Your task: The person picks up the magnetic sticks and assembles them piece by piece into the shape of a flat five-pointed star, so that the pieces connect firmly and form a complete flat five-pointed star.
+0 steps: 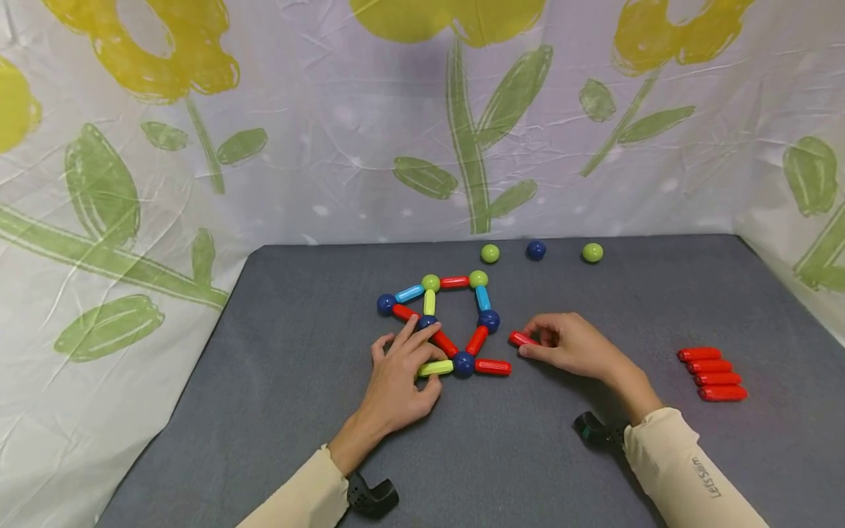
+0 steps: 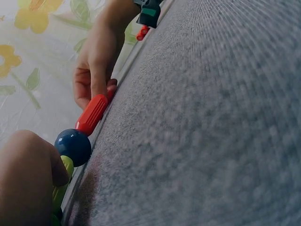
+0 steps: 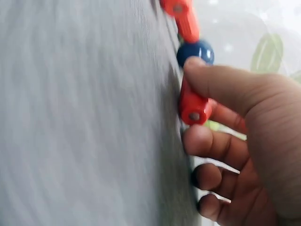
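Note:
A flat figure of magnetic rods and balls lies on the table, with blue ball [image 1: 464, 364] at its near corner. My left hand [image 1: 399, 381] pinches the yellow-green magnetic rod [image 1: 436, 368] joined to that ball, its other fingers spread over the figure's left side. From the same ball a red rod [image 1: 493, 367] points right, its far end free. My right hand [image 1: 574, 348] pinches a loose red magnetic rod [image 1: 521, 339] between thumb and fingers, just right of the blue ball [image 1: 488, 320] on the figure's right side. In the right wrist view the rod's end [image 3: 194, 115] faces the camera.
Several red rods [image 1: 718, 379] lie stacked side by side on the right of the dark grey table [image 1: 264, 411]. Along the back edge sit a green ball [image 1: 490, 254], a blue ball [image 1: 536, 250] and another green ball [image 1: 593, 252]. A flower-printed cloth [image 1: 317, 147] hangs behind.

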The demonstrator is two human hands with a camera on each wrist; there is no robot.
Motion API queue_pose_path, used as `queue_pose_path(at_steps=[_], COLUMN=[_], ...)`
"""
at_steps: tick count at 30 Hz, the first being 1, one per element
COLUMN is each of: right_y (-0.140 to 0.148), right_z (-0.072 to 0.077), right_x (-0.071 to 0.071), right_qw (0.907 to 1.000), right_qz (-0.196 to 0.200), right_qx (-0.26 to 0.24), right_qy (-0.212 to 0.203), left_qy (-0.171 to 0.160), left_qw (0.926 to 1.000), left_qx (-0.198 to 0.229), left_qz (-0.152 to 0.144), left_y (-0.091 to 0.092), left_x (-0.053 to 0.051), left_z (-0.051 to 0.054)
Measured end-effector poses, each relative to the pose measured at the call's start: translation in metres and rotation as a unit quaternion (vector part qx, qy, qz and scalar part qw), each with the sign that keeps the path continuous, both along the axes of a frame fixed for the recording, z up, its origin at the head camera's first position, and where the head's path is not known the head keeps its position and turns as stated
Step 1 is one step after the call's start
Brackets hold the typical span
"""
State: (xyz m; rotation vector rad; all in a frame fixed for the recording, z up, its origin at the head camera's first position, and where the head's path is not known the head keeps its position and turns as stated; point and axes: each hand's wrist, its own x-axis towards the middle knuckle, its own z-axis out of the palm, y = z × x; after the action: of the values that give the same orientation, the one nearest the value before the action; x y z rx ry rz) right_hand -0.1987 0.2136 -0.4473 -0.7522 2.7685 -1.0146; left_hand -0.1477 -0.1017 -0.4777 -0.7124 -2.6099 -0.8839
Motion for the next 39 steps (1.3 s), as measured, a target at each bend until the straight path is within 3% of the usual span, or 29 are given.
queue_pose_path(at_steps=[7, 20, 25, 30, 32, 34, 37, 39], right_y=[-0.017, -0.027, -0.029, -0.032, -0.033, -0.035, -0.036, -0.036], right_z=[-0.005, -0.012, -0.013, -0.015, -0.016, -0.017, -0.019, -0.021], right_x=[0.004, 0.009, 0.009, 0.009, 0.009, 0.01, 0.01, 0.01], right_qw=[0.9999, 0.9982, 0.996, 0.9914, 0.99, 0.9895, 0.9903, 0.9906], right_qz=[0.001, -0.04, -0.017, 0.022, 0.035, 0.039, 0.038, 0.036], right_qx=[-0.011, -0.037, -0.087, -0.128, -0.136, -0.139, -0.133, -0.131], right_qy=[0.012, 0.024, -0.014, -0.017, -0.013, -0.009, 0.001, 0.007], left_qy=[-0.002, -0.004, 0.021, 0.073, 0.091, 0.1, 0.093, 0.081], left_qw=[1.0, 1.0, 0.9992, 0.9933, 0.992, 0.9912, 0.9892, 0.9875], left_qx=[-0.005, -0.002, -0.001, -0.017, -0.037, -0.069, -0.113, -0.132], left_qz=[0.003, -0.005, 0.034, 0.089, 0.08, 0.051, -0.007, -0.03], left_y=[-0.001, 0.0, 0.0, 0.0, 0.001, 0.001, 0.003, 0.003], left_x=[0.0, 0.0, -0.001, -0.003, -0.002, -0.002, 0.0, 0.001], left_z=[0.0, -0.002, -0.002, 0.0, 0.002, 0.002, 0.002, 0.002])
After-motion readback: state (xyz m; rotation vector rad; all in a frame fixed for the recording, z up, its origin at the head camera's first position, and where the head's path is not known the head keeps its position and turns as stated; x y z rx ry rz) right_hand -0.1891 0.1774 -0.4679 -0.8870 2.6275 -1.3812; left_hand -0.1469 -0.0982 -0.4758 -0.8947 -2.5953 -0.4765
